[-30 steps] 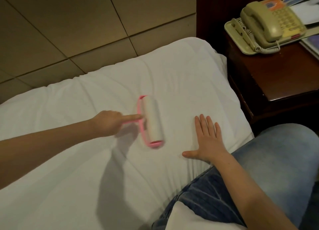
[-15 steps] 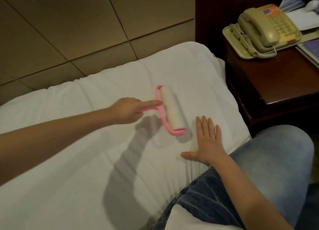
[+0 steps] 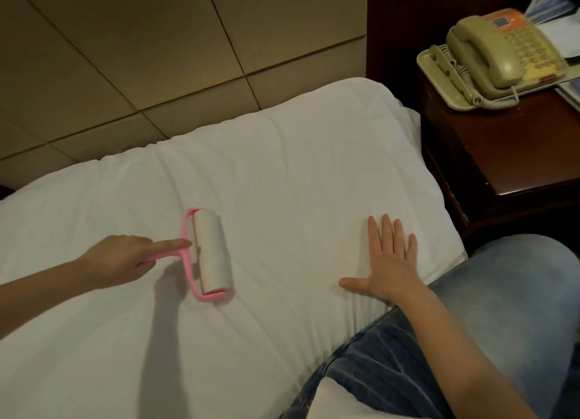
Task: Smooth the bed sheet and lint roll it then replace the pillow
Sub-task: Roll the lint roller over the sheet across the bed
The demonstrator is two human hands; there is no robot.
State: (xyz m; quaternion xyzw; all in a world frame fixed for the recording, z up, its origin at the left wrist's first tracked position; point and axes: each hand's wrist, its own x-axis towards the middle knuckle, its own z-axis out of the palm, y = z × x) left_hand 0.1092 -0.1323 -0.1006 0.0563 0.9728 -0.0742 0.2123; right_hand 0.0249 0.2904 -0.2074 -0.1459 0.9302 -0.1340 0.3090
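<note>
Rightward, telephone [image 3: 502, 51] in tray [image 3: 437, 73]; lint roller [image 3: 211, 252] in left hand [image 3: 116, 258].

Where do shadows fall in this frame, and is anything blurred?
Head view: the left hand and roller cast a hard, dark shadow on the sheet, running toward the camera; head view, top right, the phone looks slightly smeared.

Tally: one pink lint roller [image 3: 208, 255]; one white bed sheet [image 3: 282, 167]; two hands, left hand [image 3: 116, 258] and right hand [image 3: 386, 261]; one beige telephone [image 3: 499, 51]; one dark nightstand [image 3: 518, 154]; one denim-clad knee [image 3: 518, 293]
</note>
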